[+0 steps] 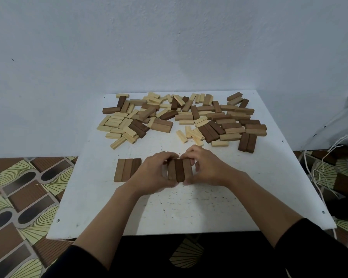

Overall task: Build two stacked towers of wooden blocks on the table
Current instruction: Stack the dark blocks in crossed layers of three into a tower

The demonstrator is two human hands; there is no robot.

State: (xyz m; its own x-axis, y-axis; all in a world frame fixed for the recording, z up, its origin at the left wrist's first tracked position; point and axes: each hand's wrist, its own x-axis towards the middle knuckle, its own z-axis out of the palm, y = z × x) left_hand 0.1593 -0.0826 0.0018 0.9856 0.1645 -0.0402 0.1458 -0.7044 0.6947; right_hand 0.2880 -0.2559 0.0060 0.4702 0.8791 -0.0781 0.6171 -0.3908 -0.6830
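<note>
Table (pixel 189 207): a white square board with a speckled, scuffed surface is seen filling the middle of the frame, small screw heads showing near its edges.
Loose pile (pixel 181 117): a wide scatter of rectangular wooden blocks is spread across the upper middle of the table; pale grooved pine pieces are mixed with tan and dark brown ones, some lying flat, some stacked crosswise.
Left row (pixel 127 169): three tan-brown blocks are laid flat side by side, long edges touching, at left of centre, just beside the left hand.
Held row (pixel 179 169): three blocks, a darker one between two lighter ones, are pressed together at centre frame between both hands; whether they rest on the table or are lifted slightly cannot quite be told.
Left hand (pixel 156 171): fingers are curled over the far end and left side of the held row, the thumb tucked at the near end, gripping it.
Right hand (pixel 204 167): fingers are closed over the far end and right side of the same row, clamping it from the other side.
Sleeves (pixel 319 247): dark fabric is seen at both forearms along the bottom edge.
Floor (pixel 24 197): glossy patterned covering in brown ovals and yellow-green fans is visible at lower left.
Wall (pixel 169 41): plain, pale blue, slightly mottled, across the upper frame.
</note>
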